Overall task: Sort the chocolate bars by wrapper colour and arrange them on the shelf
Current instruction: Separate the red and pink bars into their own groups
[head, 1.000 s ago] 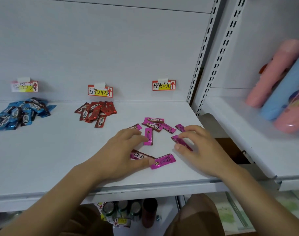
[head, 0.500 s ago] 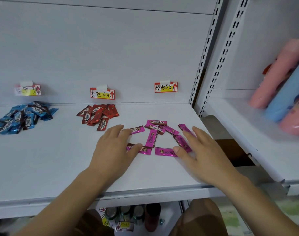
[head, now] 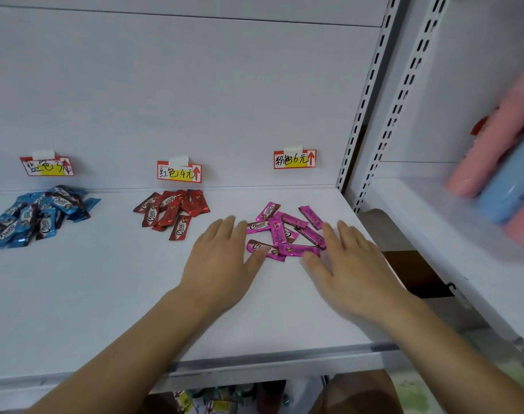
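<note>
- Chocolate bars lie in three heaps on the white shelf (head: 75, 294): blue bars (head: 36, 216) far left, red bars (head: 171, 212) in the middle.
- Left hand (head: 221, 261) lies flat, grip spread, thumb touching the pink bars (head: 284, 231).
- Right hand (head: 350, 270) lies flat, grip spread, against their right side.

Single head view: looks forward and down, close over white shelf (head: 105, 294); wide-angle, no second view.
</note>
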Available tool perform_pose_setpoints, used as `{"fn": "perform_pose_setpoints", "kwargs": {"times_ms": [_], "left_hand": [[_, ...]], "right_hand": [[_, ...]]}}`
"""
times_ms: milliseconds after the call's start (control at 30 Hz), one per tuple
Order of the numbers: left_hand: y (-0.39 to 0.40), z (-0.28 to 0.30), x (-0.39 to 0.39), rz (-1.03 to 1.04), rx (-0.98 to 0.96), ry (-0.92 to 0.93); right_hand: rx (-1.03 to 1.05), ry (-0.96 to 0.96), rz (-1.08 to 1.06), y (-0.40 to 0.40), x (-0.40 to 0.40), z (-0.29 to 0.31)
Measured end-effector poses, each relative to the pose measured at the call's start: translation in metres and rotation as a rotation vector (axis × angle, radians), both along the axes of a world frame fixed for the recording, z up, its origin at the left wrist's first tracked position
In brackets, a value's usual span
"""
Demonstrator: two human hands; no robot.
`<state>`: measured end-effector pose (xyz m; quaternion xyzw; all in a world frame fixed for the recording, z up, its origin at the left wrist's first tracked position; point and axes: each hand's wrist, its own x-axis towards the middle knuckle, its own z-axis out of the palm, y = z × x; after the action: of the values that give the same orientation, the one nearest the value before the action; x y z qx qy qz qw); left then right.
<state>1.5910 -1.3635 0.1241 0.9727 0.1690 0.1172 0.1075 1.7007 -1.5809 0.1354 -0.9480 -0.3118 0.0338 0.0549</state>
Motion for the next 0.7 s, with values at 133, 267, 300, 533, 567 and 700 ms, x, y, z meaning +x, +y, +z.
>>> {"fn": "perform_pose_setpoints", "kwargs": {"times_ms": [133, 267, 300, 533, 567, 700], "left_hand": [[0.006, -0.008, 0.005, -0.060, 0.125, 0.132], [0.010, -0.009, 0.046, -0.028, 0.163, 0.125], [0.011, -0.009, 0.054, -0.022, 0.167, 0.128], [0.021, -0.006, 0.098, 0.034, 0.182, 0.159], [0.022, -0.006, 0.102, 0.038, 0.188, 0.160], [0.028, -0.007, 0.114, 0.040, 0.210, 0.173]], "right_hand": [[-0.112, 0.066, -0.036, 0.010, -0.008, -0.008], [-0.116, 0.069, -0.059, 0.035, 0.023, -0.011], [-0.119, 0.072, -0.066, 0.038, 0.032, -0.012], [-0.128, 0.065, -0.058, 0.060, 0.080, -0.016], [-0.128, 0.066, -0.060, 0.062, 0.085, -0.016], [-0.110, 0.058, -0.067, 0.072, 0.100, -0.019]]}}
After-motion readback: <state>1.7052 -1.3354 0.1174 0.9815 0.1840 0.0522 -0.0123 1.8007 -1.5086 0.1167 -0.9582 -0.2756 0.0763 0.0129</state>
